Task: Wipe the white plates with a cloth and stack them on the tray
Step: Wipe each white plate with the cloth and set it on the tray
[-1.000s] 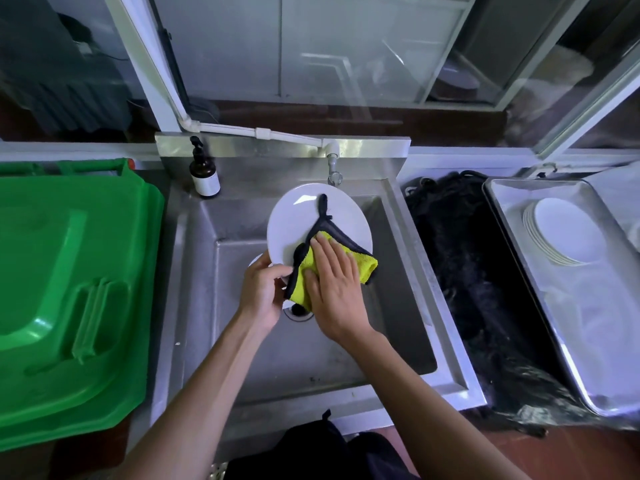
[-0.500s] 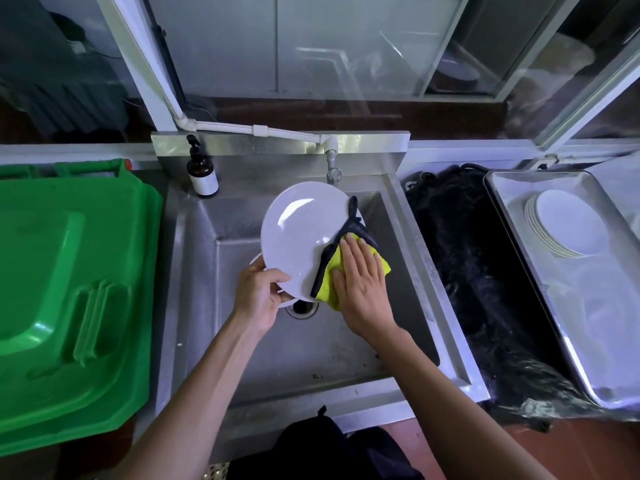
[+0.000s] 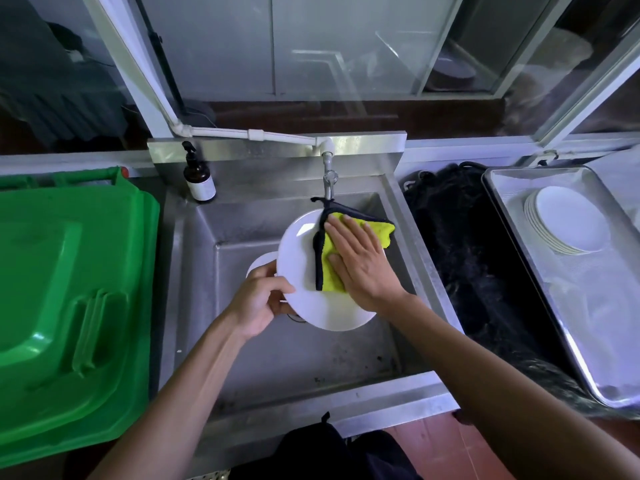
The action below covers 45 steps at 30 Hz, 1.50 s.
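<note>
Here a white plate (image 3: 301,271) is held tilted above the steel sink (image 3: 194,258) at the middle of the frame, its right half hidden under a yellow cloth (image 3: 360,230) with a black edge. The left hand (image 3: 258,301) grips the plate's lower left rim, thumb curled over the face, the other fingers out of sight behind it. The right hand (image 3: 360,263) lies flat on the cloth with fingers spread, pressing it to the plate. A second white plate (image 3: 259,265) peeks out behind the first, mostly covered. A tap (image 3: 329,181) hangs just above the cloth's top corner, and a brown pump bottle (image 3: 199,178) stands on the sink's back ledge. At the right edge a metal tray (image 3: 519,237), partly cut off, carries a stack of plates (image 3: 568,220). Between sink and tray lies a dark mass, hard to make out. A green bin lid (image 3: 69,306) fills the left side, and glass panes stand behind.
</note>
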{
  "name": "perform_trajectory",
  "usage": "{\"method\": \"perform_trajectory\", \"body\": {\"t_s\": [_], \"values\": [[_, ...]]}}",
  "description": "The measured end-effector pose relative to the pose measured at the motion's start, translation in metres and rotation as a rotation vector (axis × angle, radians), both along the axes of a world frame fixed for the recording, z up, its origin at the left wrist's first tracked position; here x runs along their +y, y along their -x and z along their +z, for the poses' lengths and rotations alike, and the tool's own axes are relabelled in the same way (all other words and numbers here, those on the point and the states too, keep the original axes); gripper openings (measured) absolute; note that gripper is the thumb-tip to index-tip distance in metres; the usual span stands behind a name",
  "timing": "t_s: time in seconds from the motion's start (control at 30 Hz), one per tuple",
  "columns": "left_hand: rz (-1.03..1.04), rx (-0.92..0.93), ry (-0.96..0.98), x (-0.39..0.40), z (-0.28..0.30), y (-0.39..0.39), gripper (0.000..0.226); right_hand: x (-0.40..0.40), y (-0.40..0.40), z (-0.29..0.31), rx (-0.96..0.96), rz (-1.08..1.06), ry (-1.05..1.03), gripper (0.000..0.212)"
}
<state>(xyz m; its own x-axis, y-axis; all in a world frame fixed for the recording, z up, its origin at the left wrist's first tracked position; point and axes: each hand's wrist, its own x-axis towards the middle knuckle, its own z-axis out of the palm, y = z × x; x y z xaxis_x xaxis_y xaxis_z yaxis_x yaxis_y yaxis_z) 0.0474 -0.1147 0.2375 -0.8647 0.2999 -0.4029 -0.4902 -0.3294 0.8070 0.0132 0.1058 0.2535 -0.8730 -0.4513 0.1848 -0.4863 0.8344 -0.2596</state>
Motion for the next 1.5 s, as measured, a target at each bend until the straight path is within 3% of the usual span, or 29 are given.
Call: {"method": "perform_trajectory", "body": {"t_s": [0.23,0.4,0.53,0.73,1.03,1.23,1.5], "values": [[-0.161,-0.031,-0.013,0.003,0.001,-0.003,0.03,-0.02,-0.002,0.008,0.051,0.303,-0.105,0.054],[-0.157,-0.054,0.022,-0.003,0.0,-0.004,0.028,-0.027,0.003,0.006,0.054,0.326,-0.11,0.054],[-0.104,-0.033,0.053,-0.002,0.002,-0.004,0.033,-0.032,0.007,0.001,0.042,0.225,-0.018,0.053],[0.042,-0.016,0.091,0.007,-0.001,-0.01,0.033,-0.036,0.015,-0.01,-0.034,-0.095,0.154,0.052],[0.318,-0.062,0.083,0.032,-0.005,-0.018,0.034,-0.021,0.014,-0.032,-0.128,-0.391,0.211,0.056],[0.397,-0.078,0.065,0.036,-0.007,-0.019,0.044,-0.031,-0.016,-0.042,-0.251,-0.489,0.302,0.058],[0.481,-0.081,0.093,0.043,0.004,-0.011,0.046,-0.044,-0.053,-0.051,-0.272,-0.402,0.317,0.06]]}}
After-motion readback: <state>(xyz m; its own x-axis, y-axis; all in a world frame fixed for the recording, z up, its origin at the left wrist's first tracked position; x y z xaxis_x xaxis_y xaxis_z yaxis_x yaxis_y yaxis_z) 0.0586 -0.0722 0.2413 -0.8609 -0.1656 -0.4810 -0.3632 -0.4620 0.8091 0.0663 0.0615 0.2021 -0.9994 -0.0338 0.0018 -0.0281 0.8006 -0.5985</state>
